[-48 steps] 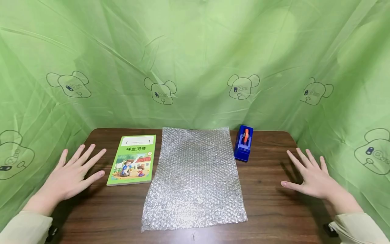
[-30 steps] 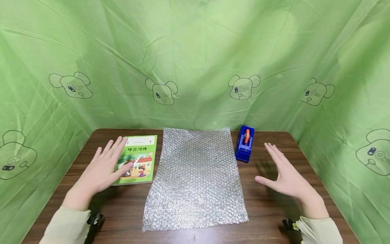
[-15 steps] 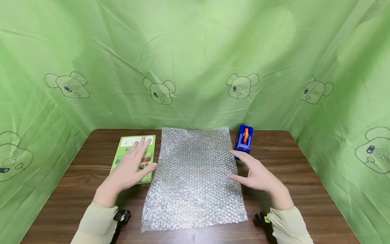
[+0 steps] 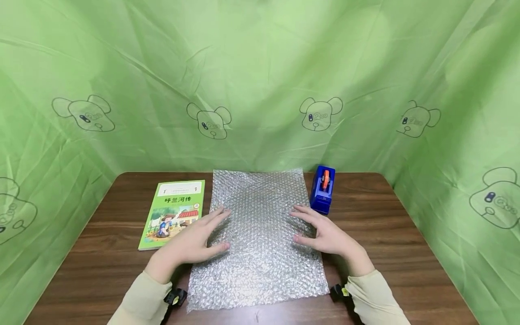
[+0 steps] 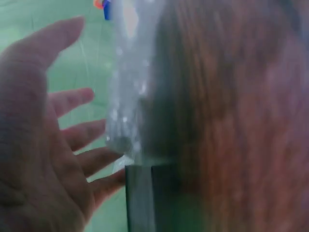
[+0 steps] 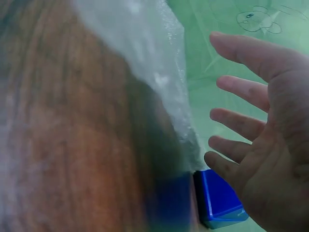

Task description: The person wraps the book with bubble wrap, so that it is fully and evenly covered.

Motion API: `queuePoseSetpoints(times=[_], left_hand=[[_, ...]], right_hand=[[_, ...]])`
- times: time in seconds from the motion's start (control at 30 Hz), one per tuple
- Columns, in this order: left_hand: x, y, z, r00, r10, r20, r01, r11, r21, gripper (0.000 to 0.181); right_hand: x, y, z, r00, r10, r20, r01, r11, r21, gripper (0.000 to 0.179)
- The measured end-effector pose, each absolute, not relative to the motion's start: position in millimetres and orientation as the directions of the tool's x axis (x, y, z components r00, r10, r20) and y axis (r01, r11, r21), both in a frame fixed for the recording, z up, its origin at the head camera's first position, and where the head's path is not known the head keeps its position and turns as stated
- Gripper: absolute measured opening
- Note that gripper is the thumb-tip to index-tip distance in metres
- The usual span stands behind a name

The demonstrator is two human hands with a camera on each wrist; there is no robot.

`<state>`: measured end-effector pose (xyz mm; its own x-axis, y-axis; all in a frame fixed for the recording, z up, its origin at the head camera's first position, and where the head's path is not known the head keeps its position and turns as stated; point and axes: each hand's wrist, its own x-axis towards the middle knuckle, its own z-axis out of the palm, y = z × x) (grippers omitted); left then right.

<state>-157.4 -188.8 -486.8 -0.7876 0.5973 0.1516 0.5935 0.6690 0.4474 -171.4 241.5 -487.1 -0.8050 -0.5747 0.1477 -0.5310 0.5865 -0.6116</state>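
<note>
A sheet of bubble wrap point(image 4: 260, 253) lies flat in the middle of the table. Over its left edge is my left hand point(image 4: 195, 241), fingers spread and relaxed, holding nothing. Opposite, my right hand point(image 4: 325, 232) hovers over the right edge, its fingers loosely extended and also without anything in them. The green book point(image 4: 178, 198) lies left of the wrap, its lower right corner hidden behind my left hand. Just beyond my right hand stands a blue tape dispenser point(image 4: 322, 192) with an orange roll; the right wrist view shows its blue body point(image 6: 219, 198) below the little finger.
The dark wood table point(image 4: 390, 253) is enclosed by green fabric point(image 4: 260, 67) printed with bear faces, close behind its far edge. Each wrist wears a black strapped device, such as the left one point(image 4: 175, 297).
Both hands have come inward from the sides, the left passing across the book and the right passing the tape dispenser, and now face each other over the bubble wrap. The objects have stayed put.
</note>
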Motion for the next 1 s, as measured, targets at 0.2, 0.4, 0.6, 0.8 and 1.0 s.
queuePoseSetpoints(times=[0.2, 0.4, 0.6, 0.8, 1.0], left_hand=[[-150.8, -188.1, -486.2, -0.788, 0.613, 0.06, 0.539, 0.64, 0.548, 0.093], [-142.8, -186.0, -480.7, -0.765, 0.636, -0.106, 0.479, 0.671, 0.566, 0.103], [-138.9, -184.8, -474.6, -0.765, 0.626, -0.153, 0.471, 0.705, 0.529, 0.115], [-141.5, -187.5, -481.0, -0.766, 0.621, -0.165, 0.458, 0.708, 0.537, 0.115], [-146.0, -185.8, -486.5, -0.759, 0.633, -0.15, 0.476, 0.698, 0.535, 0.115]], right_hand=[[-167.9, 242.2, -492.9, -0.794, -0.604, 0.072, -0.517, 0.608, -0.602, 0.089], [-167.8, 240.2, -495.3, -0.778, -0.628, -0.012, -0.486, 0.614, -0.621, 0.104], [-172.3, 235.8, -495.5, -0.774, -0.631, -0.044, -0.479, 0.63, -0.611, 0.105], [-171.1, 235.5, -496.7, -0.786, -0.616, -0.053, -0.47, 0.651, -0.595, 0.106], [-168.9, 239.1, -498.4, -0.8, -0.594, -0.082, -0.441, 0.676, -0.59, 0.105]])
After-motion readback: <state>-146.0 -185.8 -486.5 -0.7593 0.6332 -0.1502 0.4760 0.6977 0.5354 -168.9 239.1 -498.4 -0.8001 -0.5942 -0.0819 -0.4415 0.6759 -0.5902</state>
